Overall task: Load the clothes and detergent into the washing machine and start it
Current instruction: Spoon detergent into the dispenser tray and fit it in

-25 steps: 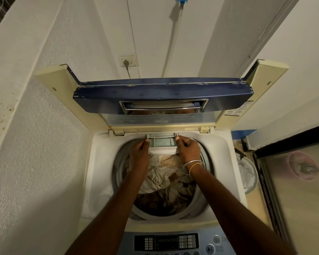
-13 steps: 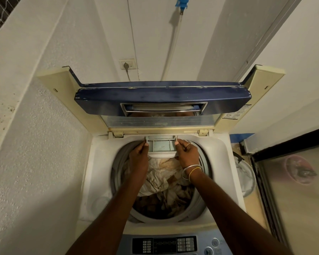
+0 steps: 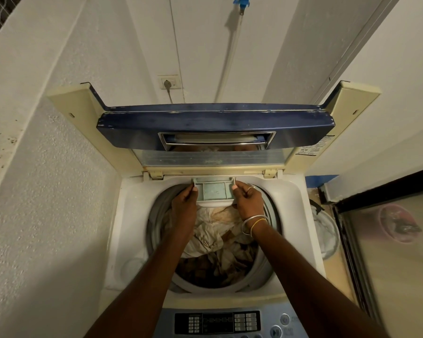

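Holding the detergent drawer [image 3: 214, 191] at the back edge of the washing machine [image 3: 132, 215] opening, I have the left grip [image 3: 185, 206] pinching its left side and the right grip [image 3: 248, 203] pinching its right. It juts partly out over the clothes [image 3: 213, 230] heaped in the drum [image 3: 160, 211]. Behind it, the lid [image 3: 215, 125] stands raised; the control panel [image 3: 217, 322] sits nearest me. Bangles [image 3: 253, 224] ring the right wrist.

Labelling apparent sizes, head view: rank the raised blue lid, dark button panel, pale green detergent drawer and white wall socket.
1. raised blue washing-machine lid
2. dark rectangular button panel
3. pale green plastic detergent drawer
4. white wall socket
Panel versus drawer unsure: panel is nearer.
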Action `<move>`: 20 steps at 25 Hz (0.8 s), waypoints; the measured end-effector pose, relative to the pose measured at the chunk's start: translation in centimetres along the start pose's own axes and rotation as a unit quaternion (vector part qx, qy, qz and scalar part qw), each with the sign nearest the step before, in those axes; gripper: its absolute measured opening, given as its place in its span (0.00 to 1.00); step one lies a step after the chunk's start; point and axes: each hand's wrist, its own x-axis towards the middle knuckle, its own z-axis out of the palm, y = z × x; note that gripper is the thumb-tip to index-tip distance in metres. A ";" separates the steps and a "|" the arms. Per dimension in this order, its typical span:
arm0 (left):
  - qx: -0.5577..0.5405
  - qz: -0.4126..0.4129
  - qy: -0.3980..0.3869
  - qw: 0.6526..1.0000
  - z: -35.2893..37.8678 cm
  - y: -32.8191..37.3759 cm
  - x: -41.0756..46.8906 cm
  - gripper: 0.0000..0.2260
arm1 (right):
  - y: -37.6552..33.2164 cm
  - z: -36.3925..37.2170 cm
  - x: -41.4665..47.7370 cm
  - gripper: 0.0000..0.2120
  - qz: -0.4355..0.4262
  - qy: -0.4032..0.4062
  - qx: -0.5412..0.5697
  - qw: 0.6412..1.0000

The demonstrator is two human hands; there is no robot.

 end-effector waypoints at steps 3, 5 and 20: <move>-0.001 0.000 -0.007 1.000 0.1 0.1 0.2 0.15 | -0.1 0.1 0.0 0.11 0.002 -0.001 -0.008 1.000; -0.005 -0.002 -0.001 1.000 0.3 0.6 0.1 0.10 | -0.4 0.2 0.1 0.10 0.003 0.002 -0.019 1.000; -0.017 0.023 0.045 0.999 0.9 0.5 -0.6 0.15 | -0.7 0.1 -0.4 0.09 -0.010 0.006 -0.056 0.998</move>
